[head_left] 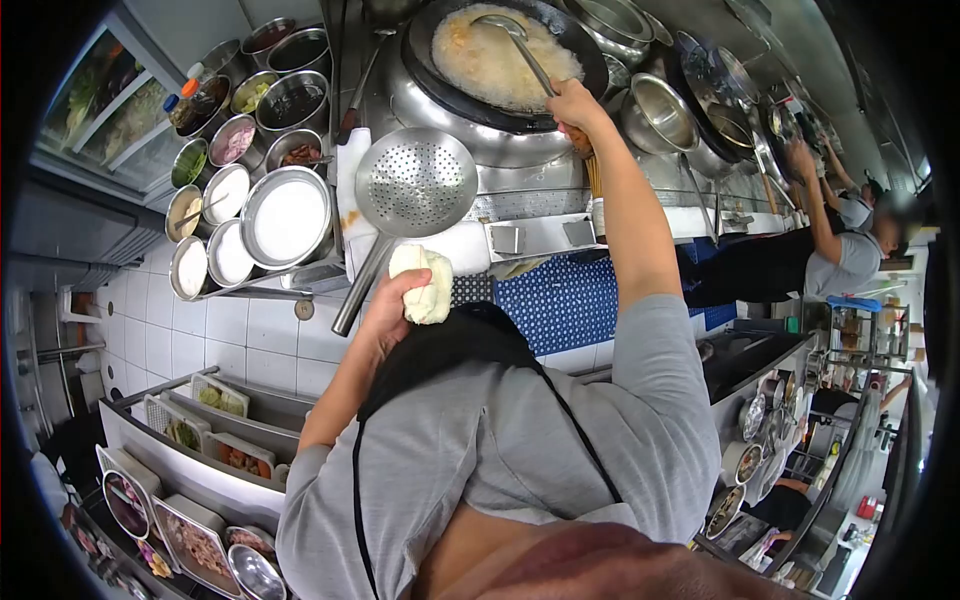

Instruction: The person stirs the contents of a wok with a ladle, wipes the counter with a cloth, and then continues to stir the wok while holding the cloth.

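Note:
My right hand (575,103) is wrapped round the handle of a long metal ladle (527,57). The ladle's bowl sits in pale, foamy, bubbling liquid (470,60) inside a large black wok (592,62). Close to my waist, my left hand (395,300) grips a folded whitish-yellow cloth (428,285). Just beyond that hand, a perforated metal strainer (416,180) lies across the front edge of the stove. Its handle slants down to the left, beside my left wrist.
Left of the wok, several metal pots and bowls of sauces and ingredients surround a large bowl of white contents (287,213). A steel bowl (660,112) stands right of the wok. Behind me on the left is a counter with food trays (190,535). A co-worker (845,262) stands farther right.

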A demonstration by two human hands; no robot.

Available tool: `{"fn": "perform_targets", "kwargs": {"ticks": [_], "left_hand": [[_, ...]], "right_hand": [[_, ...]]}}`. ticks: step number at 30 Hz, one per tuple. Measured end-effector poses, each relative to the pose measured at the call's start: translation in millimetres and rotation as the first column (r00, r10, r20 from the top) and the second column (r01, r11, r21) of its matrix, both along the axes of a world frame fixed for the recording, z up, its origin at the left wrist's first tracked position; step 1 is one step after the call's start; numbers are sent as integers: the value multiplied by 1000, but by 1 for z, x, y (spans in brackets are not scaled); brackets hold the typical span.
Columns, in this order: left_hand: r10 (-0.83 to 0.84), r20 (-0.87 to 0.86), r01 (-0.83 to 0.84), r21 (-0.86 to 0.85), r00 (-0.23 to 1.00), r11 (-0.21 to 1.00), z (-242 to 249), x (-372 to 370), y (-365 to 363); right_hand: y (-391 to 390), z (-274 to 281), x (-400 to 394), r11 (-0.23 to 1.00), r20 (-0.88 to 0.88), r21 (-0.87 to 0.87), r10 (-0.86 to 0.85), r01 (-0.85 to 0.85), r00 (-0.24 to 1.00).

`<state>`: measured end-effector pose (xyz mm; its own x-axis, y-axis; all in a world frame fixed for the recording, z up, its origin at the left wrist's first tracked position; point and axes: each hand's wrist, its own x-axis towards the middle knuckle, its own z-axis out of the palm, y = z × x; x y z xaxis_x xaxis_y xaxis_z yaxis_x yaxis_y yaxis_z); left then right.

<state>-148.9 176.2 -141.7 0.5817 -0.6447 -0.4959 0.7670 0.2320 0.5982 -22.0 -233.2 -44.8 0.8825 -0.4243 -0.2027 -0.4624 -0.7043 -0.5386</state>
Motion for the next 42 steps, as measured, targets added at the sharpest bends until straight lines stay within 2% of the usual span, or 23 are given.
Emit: {"fn": "perform_targets", "kwargs": {"ticks": [4, 8, 11, 12, 15, 16, 20, 23, 24, 26, 28, 30, 33, 37, 39, 42], "left_hand": [[18, -34, -18, -13, 999, 1000, -9, 18, -2], [49, -10, -49, -23, 999, 999, -10, 32, -6], [73, -55, -76, -62, 996, 995, -5, 38, -10], [94, 2, -94, -76, 996, 993, -10, 41, -13], [172, -39, -176, -121, 984, 977, -12, 38, -29], [174, -30, -176, -104, 984, 979, -9, 37, -35], [145, -29, -147, -67, 989, 987, -10, 31, -60], [119, -22, -120, -78, 993, 990, -11, 28, -76], [114, -21, -115, -70, 993, 991, -9, 26, -80], [91, -19, -92, -61, 996, 994, -3, 23, -86], [90, -27, -91, -62, 996, 994, -2, 21, -89], [79, -32, -81, -52, 996, 995, -1, 21, -91], [59, -39, -60, -33, 998, 998, 0, 23, -92], [18, -48, -20, -43, 999, 999, 3, 25, -93], [5, -44, -8, -52, 999, 999, 5, 25, -92], [1, -36, -3, -59, 999, 998, 3, 25, -88]], "right_hand": [[15, 13, -18, 983, -5, 179, -25, 26, 1000], [19, 29, -44, 976, -84, 217, 46, -26, 995], [14, 33, -66, 984, -104, 153, 105, -88, 989], [12, 34, -73, 991, -110, 108, 85, -73, 990], [5, 45, -94, 986, -149, -37, 153, -160, 977], [5, 53, -100, 981, -215, -84, 152, -174, 965], [-4, 67, -128, 966, -213, -159, 170, -205, 962], [-21, 63, -155, 921, -60, -292, 252, -258, 966], [-19, 69, -161, 924, -66, -294, 235, -244, 970], [-23, 78, -178, 933, -13, -270, 245, -239, 970], [-21, 95, -195, 966, -32, -166, 196, -198, 980], [-13, 125, -209, 995, -133, 16, 99, -98, 986], [-9, 138, -228, 997, -209, 79, 1, 16, 978], [-12, 117, -234, 995, -210, 99, 3, 18, 978], [-5, 108, -225, 1000, -182, -4, 30, -31, 983], [-20, 62, -209, 975, -97, -181, 113, -129, 989]]}}
